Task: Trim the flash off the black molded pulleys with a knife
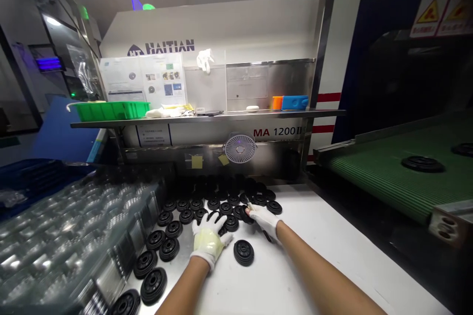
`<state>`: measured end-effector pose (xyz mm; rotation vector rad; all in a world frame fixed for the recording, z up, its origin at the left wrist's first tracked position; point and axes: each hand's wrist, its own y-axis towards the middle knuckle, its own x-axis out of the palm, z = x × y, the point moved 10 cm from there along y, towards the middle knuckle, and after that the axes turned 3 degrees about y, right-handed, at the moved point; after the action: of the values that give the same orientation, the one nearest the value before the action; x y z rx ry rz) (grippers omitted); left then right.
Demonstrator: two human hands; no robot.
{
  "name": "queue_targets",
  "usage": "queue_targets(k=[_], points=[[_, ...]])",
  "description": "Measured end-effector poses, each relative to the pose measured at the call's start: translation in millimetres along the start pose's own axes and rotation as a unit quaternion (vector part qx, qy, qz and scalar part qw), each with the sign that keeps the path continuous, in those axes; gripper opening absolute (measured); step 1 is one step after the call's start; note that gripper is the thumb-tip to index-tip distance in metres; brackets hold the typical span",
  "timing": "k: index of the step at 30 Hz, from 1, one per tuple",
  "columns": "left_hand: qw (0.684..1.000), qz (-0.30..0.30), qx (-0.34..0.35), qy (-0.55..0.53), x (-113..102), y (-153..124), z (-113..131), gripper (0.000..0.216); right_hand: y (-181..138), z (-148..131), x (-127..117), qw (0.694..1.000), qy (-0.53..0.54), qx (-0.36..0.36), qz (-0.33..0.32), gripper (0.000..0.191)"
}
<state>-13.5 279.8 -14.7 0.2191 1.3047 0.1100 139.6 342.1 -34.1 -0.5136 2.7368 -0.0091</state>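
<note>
Both my hands wear white gloves over a white worktable (303,256). My left hand (209,237) lies flat with fingers spread, resting on black round plastic discs (199,206) that sit in rows on the table. My right hand (263,217) is closed on one black disc (247,213) at the edge of the rows, and a dark tool handle (266,235) shows under its palm. A single black disc (243,252) lies apart, just in front of and between my hands.
Clear plastic trays (66,236) are stacked at the left. A small fan (240,148) hangs under a steel shelf (207,119) holding a green bin (111,110). A green conveyor (406,182) at right carries black discs (422,163).
</note>
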Motion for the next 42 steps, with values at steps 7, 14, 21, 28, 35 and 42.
queue_targets(k=[7, 14, 21, 28, 35, 42], points=[[0.999, 0.043, -0.011, 0.013, -45.2, -58.3, -27.4, 0.050, -90.0, -14.4, 41.9, 0.987, 0.036, -0.008, -0.154, 0.028], [0.974, 0.117, -0.139, 0.138, -74.6, -149.3, -146.3, 0.050, -80.8, -3.0, 96.7, 0.983, 0.035, 0.017, -0.182, 0.021], [0.989, 0.066, -0.080, 0.108, -52.4, -104.5, -115.3, 0.056, -33.9, -3.5, 115.0, 0.983, 0.005, 0.059, -0.175, 0.020], [0.987, 0.080, -0.093, 0.105, -33.5, -67.2, -106.6, 0.052, -16.1, 8.4, 117.8, 0.982, -0.004, 0.096, -0.162, 0.028], [0.985, 0.109, -0.118, 0.068, -27.1, -41.9, -108.1, 0.046, -8.6, -1.7, 119.8, 0.985, -0.007, 0.082, -0.151, 0.029], [0.983, 0.127, -0.129, -0.017, -43.3, -33.9, -107.0, 0.049, -32.3, -11.9, 95.3, 0.997, 0.006, 0.025, -0.076, 0.025]])
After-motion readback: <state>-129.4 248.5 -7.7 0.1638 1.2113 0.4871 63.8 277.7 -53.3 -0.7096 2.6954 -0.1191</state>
